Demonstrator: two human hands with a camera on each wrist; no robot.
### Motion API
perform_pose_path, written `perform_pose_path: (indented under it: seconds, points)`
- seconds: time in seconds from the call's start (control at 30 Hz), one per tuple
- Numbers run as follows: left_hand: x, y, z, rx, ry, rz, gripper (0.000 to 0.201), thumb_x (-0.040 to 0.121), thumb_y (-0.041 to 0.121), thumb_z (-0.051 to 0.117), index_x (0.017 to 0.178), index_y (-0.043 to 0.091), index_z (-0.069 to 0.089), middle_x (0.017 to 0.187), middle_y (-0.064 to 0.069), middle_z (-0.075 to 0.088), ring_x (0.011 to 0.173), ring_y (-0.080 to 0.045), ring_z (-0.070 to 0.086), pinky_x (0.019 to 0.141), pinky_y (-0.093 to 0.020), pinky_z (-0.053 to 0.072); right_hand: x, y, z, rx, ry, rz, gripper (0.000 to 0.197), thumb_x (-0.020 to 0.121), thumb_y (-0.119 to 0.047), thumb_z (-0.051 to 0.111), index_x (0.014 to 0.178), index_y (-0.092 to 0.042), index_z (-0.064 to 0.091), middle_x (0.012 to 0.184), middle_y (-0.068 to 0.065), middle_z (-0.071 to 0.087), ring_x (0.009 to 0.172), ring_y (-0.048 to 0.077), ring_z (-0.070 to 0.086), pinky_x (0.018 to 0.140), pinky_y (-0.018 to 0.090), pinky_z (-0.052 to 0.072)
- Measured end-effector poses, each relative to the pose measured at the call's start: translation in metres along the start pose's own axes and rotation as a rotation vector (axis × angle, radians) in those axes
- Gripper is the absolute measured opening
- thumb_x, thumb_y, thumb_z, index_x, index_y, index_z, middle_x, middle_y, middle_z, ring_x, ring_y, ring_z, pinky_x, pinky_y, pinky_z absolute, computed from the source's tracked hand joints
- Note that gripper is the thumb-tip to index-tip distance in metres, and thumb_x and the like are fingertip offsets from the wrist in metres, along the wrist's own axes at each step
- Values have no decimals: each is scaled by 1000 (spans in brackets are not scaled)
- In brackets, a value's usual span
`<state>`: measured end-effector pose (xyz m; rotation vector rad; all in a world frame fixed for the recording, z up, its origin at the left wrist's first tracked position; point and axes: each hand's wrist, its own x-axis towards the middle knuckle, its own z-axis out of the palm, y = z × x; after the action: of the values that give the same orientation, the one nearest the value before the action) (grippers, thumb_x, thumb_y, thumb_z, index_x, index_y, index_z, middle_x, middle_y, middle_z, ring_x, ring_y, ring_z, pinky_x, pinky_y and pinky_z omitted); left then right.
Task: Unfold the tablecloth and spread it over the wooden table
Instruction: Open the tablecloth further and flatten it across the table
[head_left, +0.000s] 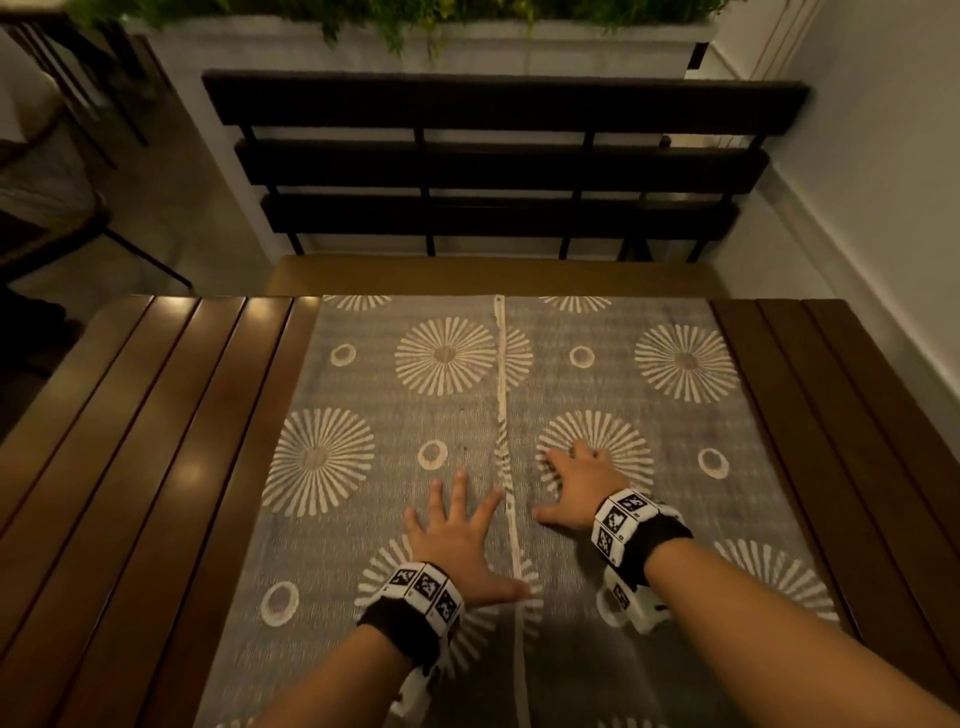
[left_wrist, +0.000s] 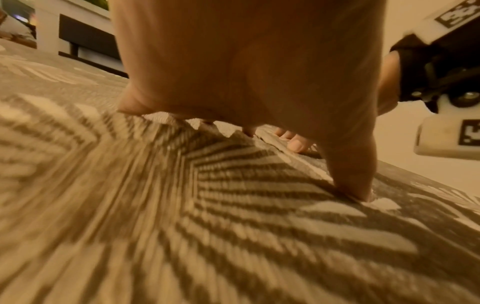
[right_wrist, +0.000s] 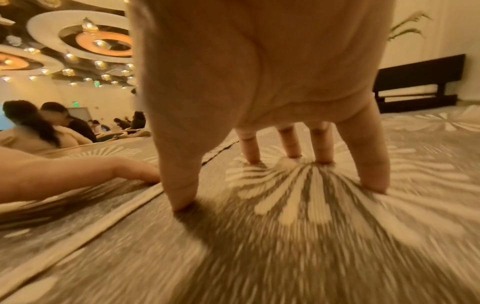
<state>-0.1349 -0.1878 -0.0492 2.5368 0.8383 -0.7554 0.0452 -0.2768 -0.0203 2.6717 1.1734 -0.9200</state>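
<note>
Head view: cloth (head_left: 363, 395) lying flat on the table (head_left: 156, 415), both hands on top of it, bare slats showing well out to either side. Left hand (head_left: 457, 535) spread flat, fingers straight, pressing the fabric, gripping nothing. Right hand (head_left: 576, 483) just across the pale centre seam (head_left: 501, 374), fingers splayed and arched, tips planted on a sunburst print, also holding nothing. Seam wavy and puckered between the two hands, straight further ahead.

Left wrist view: thumb (left_wrist: 355, 174) pressed into the weave, a small ridge of fabric raised at the fingers beyond. Right wrist view: fingertips (right_wrist: 374, 181) digging in, print blurred around them, so probably sliding.

Judged stage: unfolded, now being smoothed; coverage incomplete, since wood remains exposed left and right of the hands.

Risks from here:
- Pushing both hands toward each other would bunch the seam further; sliding outward, apart, should flatten it.
- Fingertip pressure alone, as on the right, may drag the whole cloth over glossy slats instead of smoothing it, skewing it off square.
- Uneven force between the hands could twist it, leaving one side shorter.
- Far edge ahead sits right at the table's end; a forward shove could send it over toward the bench (head_left: 498, 171).
</note>
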Motion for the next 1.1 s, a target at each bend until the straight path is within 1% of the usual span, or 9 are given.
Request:
perform_pose_path:
  seconds: [0.13, 0.5, 0.6, 0.67, 0.77, 0.83, 0.9, 0.97, 1.1]
  points:
    - [-2, 5, -2, 32, -26, -27, 127, 47, 97, 45, 142, 47, -24, 154, -4, -35, 140, -41, -29, 109, -68, -8, 9, -10, -15, -52, -29, 7, 82, 57, -58, 75, 126, -27, 43, 126, 6, 37, 121, 36, 37, 91, 44, 48]
    - [-15, 14, 5, 78, -100, -36, 122, 57, 92, 48, 144, 42, -22, 153, -7, -36, 139, -42, -30, 108, -68, -9, 4, -20, -16, -266, -190, 7, 93, 60, -53, 82, 136, -24, 38, 136, 10, 40, 119, 31, 49, 95, 41, 49]
    - [-16, 16, 0, 65, -118, -34, 120, 61, 87, 53, 146, 40, -17, 155, -8, -32, 141, -43, -26, 110, -67, -6, 28, -25, -45, -210, -248, -58, 42, 68, -49, 75, 95, -20, 60, 94, 5, 61, 77, 20, 59, 67, 31, 51]
    - [-20, 21, -1, 21, -99, -27, 111, 69, 73, 61, 148, 37, -9, 158, -10, -24, 142, -44, -19, 112, -65, 0, 53, -28, -64, -47, -190, -102, 24, 72, -41, 68, 70, -20, 55, 69, 3, 54, 61, 22, 53, 57, 29, 41]
    - [-28, 29, 2, -24, -57, -18, 91, 84, 28, 63, 149, 34, 0, 160, -10, -14, 144, -43, -14, 115, -61, 5, 90, -36, -84, 258, -9, -152, 20, 86, -35, 59, 95, -17, 55, 88, 5, 57, 86, 30, 61, 71, 37, 48]
    - [-32, 23, 4, -141, 4, -1, 80, 88, 11, 55, 148, 35, 9, 162, -5, -5, 147, -37, -9, 118, -55, 6, 114, -48, -86, 296, 54, -144, 48, 88, -38, 60, 126, -11, 47, 112, 9, 59, 97, 30, 60, 74, 35, 49]
    - [-38, 6, 2, -292, 113, 31, 62, 87, 12, 57, 137, 38, 29, 155, -3, 21, 143, -32, 19, 117, -50, 24, 133, -66, -85, 296, 95, -149, 66, 83, -38, 66, 137, -12, 39, 133, 16, 52, 105, 32, 59, 79, 34, 51]
    - [-45, -13, -5, -362, 171, 27, 32, 88, 21, 58, 116, 33, 47, 129, -2, 47, 118, -27, 50, 99, -44, 47, 149, -80, -82, 300, 122, -99, 73, 81, -30, 68, 142, -14, 33, 143, 22, 40, 116, 38, 55, 87, 38, 49]
    - [-62, -60, -14, -501, 109, -100, 23, 81, 13, 54, 98, 25, 64, 107, -2, 62, 99, -26, 60, 83, -30, 48, 158, -104, -90, 375, 34, -25, 69, 86, -17, 63, 145, -5, 30, 123, 23, 58, 102, 39, 61, 75, 45, 54]
